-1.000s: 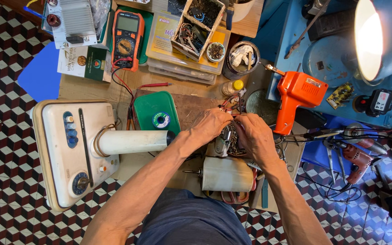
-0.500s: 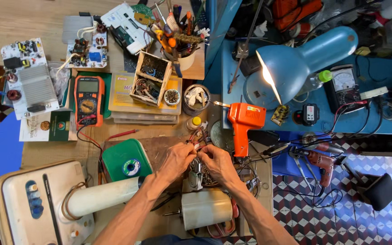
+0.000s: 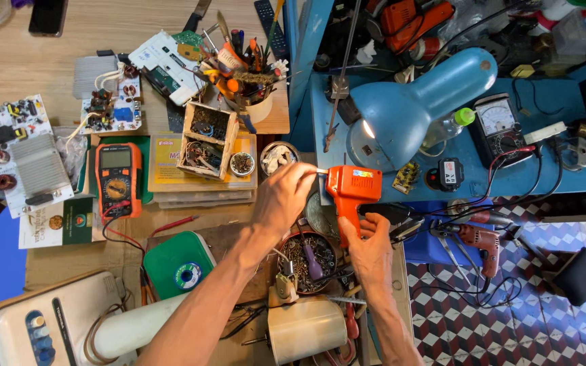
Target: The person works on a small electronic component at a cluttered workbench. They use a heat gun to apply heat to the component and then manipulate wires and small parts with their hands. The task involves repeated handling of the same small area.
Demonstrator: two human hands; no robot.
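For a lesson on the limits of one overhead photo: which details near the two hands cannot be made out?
- Head view: orange soldering gun tip is covered by the left hand.
- Its grip is wrapped by the right hand.
- Bowl of screws: pieces too small to tell apart.
- White cylinder is cut off by the bottom edge.

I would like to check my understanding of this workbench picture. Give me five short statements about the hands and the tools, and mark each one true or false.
1. The right hand grips the handle of the orange soldering gun. True.
2. The left hand rests on the orange multimeter. False: it is at the tip of the soldering gun, and the multimeter lies apart, to the left.
3. The blue desk lamp is switched on. True.
4. The green case holds screws. False: a small reel sits on it; the screws are in the round bowl below the hands.
5. A purple-handled tool lies in that bowl. True.
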